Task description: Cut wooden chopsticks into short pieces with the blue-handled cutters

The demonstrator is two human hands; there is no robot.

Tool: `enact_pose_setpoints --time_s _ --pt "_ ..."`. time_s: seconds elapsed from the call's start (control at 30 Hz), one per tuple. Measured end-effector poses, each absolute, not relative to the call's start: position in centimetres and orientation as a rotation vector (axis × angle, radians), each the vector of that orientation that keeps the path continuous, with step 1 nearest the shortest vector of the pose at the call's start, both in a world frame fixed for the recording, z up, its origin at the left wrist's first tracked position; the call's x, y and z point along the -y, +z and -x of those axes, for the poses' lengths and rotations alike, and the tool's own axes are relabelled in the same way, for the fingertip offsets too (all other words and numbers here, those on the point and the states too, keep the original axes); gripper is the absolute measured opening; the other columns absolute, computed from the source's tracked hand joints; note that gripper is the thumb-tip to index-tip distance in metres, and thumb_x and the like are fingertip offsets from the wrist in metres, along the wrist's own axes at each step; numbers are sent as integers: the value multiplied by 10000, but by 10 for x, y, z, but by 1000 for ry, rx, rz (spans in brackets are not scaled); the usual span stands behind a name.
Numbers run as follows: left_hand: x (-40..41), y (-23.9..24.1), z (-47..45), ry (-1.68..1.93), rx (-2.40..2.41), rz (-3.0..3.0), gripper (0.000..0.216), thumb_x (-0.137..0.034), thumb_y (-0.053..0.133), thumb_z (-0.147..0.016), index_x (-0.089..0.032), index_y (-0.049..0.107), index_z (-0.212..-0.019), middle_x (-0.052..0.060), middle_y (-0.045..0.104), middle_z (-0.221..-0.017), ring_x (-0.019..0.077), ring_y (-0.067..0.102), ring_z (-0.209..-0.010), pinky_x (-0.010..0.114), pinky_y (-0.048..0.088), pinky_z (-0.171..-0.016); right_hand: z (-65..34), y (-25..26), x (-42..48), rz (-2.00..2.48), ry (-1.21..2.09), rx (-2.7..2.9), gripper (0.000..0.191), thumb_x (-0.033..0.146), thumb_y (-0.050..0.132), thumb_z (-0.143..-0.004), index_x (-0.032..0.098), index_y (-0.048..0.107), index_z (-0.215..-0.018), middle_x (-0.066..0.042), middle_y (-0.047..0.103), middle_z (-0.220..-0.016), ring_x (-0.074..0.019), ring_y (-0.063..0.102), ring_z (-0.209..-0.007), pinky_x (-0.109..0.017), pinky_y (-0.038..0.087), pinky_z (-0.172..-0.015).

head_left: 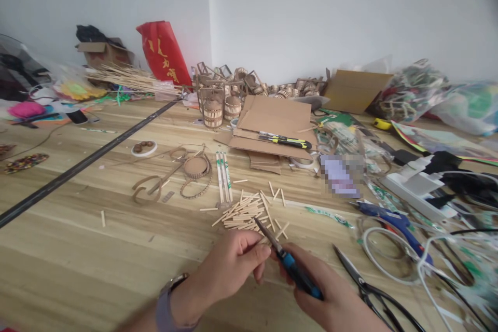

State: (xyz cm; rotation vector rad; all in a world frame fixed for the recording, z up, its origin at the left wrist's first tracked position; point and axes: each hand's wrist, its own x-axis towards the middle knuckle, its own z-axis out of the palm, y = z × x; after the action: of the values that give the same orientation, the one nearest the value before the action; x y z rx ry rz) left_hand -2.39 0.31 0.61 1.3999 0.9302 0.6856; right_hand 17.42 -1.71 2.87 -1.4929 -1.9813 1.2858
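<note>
My right hand [330, 295] grips blue-handled cutting pliers [288, 262], their dark jaws pointing up and left toward a heap of short cut wooden sticks [247, 215] on the wooden floor. My left hand [229, 264] is closed in a pinch right beside the jaws; what the fingertips hold is too small to make out. A watch sits on my left wrist. Three long wrapped chopstick pairs [223, 176] lie just beyond the heap.
Black scissors [365, 288] lie to the right of my hands, beside a blue glue gun [389, 218], white cables and a power strip [416, 192]. Flat cardboard [272, 124] with utility knives, woven cardboard baskets [218, 106], a red bag and clutter line the wall.
</note>
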Motion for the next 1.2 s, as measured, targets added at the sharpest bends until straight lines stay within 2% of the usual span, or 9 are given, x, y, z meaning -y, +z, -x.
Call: enact_pose_setpoints --time_s 0.13,0.27,0.33,0.47,0.67,0.93,1.2 --pt "-3 6 25 688 -915 -1382 465 -516 463 -907 -182 498 -586 -13 511 -550 120 479 -551 234 367 -590 -172 23 20 1480 1232 2002 327 134 486 -672 207 643 -950 -11 647 -812 -189 585 -767 -259 452 -710" --pt "-3 5 24 663 -931 -1394 467 -508 454 -914 -180 499 -583 -10 521 -556 126 499 -563 237 374 -603 -171 24 21 1501 1204 2006 294 149 495 -692 204 642 -940 -21 668 -825 -200 594 -771 -265 453 -709" --pt "-4 4 24 660 -969 -1423 450 -489 458 -916 -177 513 -596 -9 527 -567 129 502 -576 239 372 -612 -171 26 20 1496 1188 2013 309 154 489 -701 204 650 -960 -27 673 -843 -211 603 -804 -271 456 -735" --pt "-3 2 22 680 -1018 -1451 316 -424 456 -928 -180 552 -752 -21 553 -611 135 519 -616 232 373 -632 -170 28 18 1482 1194 2013 381 160 481 -717 201 643 -1059 -36 679 -911 -214 608 -847 -280 458 -776" --pt "1 7 21 682 -1115 -1630 365 -393 385 -958 -201 469 -659 -16 538 -586 130 512 -575 236 368 -608 -175 18 18 1515 1245 1980 261 202 493 -696 207 640 -911 -27 666 -846 -214 597 -811 -291 468 -751" --pt "4 5 19 660 -1083 -1558 379 -458 337 -960 -216 442 -688 -24 507 -539 133 511 -527 233 398 -577 -178 29 20 1490 1431 1830 361 231 533 -675 210 641 -1018 -31 666 -938 -247 593 -977 -321 451 -871" --pt "5 6 17 669 -1113 -1580 368 -451 335 -956 -219 414 -683 -31 463 -544 132 477 -525 240 360 -545 -174 22 21 1516 1303 1928 243 216 498 -690 209 620 -901 -23 649 -837 -213 590 -803 -292 460 -740"
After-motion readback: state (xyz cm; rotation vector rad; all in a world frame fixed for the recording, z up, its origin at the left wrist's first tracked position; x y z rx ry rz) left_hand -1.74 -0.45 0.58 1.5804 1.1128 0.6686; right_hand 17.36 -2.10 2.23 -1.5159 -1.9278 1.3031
